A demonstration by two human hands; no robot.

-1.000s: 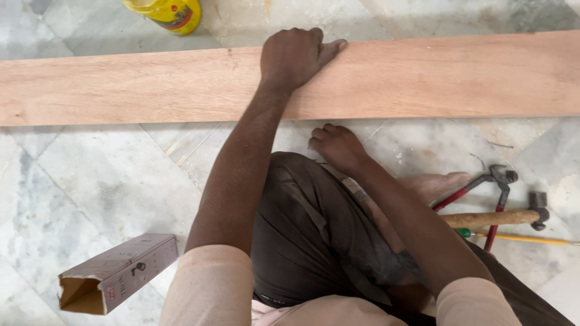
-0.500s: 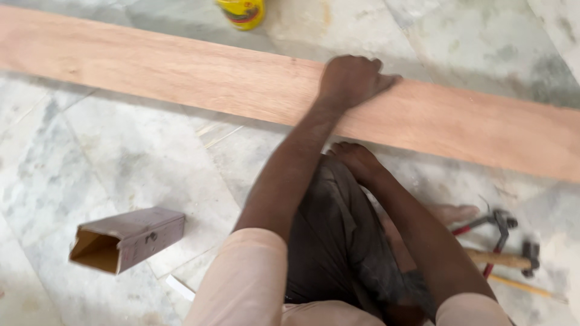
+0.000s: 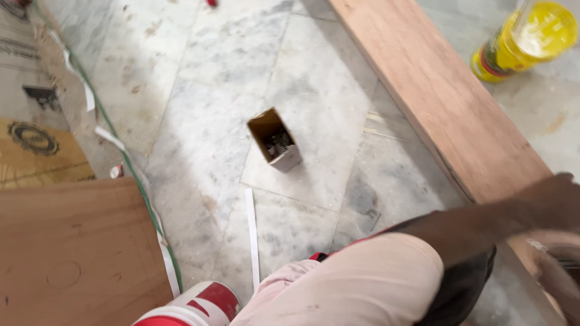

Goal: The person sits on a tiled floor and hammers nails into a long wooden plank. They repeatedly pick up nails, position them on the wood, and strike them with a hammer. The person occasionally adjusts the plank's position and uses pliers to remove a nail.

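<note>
Left hand: your left hand (image 3: 553,193) sits at the right edge of the head view, blurred, lying on the wooden plank (image 3: 447,102). Fingers run out of frame, so I can't tell if they're spread, curled or gripping the edge.
Left arm: your forearm crosses from the pink sleeve (image 3: 362,284) at bottom centre out to the plank. It's motion-smeared; outline only.
Right hand: a blurred patch at the lower right corner may be your other arm, but no hand can be made out. Can't call its pose or what it touches.
Plank: long reddish board, running diagonally from top centre down to the lower right. Its near end is hidden under your hand and arm, the far end is cut by the top edge. It lies flat on the marble floor (image 3: 211,121).
Box: small open cardboard box (image 3: 275,142) on the floor, well apart from the plank, mouth facing up-left. Dark small parts inside, too small to identify.
Bottle: yellow bottle (image 3: 525,39) beyond the plank, upper right, partly cropped and blurred.
Strip: thin white strip (image 3: 252,232) on the floor, between the box and your sleeve.
Left side: brown board sheet (image 3: 72,253) at lower left, printed cardboard above it, both cut off by the frame.
Bottom edge: red and white container (image 3: 193,305), only the top shows.
</note>
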